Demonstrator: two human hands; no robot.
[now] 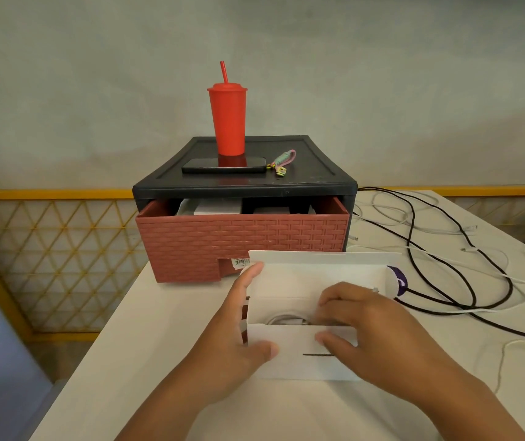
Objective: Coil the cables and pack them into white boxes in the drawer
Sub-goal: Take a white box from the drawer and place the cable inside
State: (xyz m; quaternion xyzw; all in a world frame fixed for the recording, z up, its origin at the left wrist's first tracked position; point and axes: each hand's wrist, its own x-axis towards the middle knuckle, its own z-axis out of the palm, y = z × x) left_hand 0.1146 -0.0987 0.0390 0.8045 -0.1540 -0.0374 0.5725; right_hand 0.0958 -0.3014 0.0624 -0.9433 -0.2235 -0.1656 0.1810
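The left grip (238, 329) is closing round the left end of an open white cardboard box (289, 361), thumb on the front wall and forefinger lying up along the side. The right grip (359, 326) is reaching over the front wall, its curled fingers holding a coiled white cable (286, 319) inside the box, thumb outside. The box is standing on the white counter (159, 329), just before the half-open brick-patterned reddish plastic drawer (242, 240) of a black plastic cabinet (245, 186). A long loose black cable (429, 249) and thin white cables (509, 275) are lying at the right.
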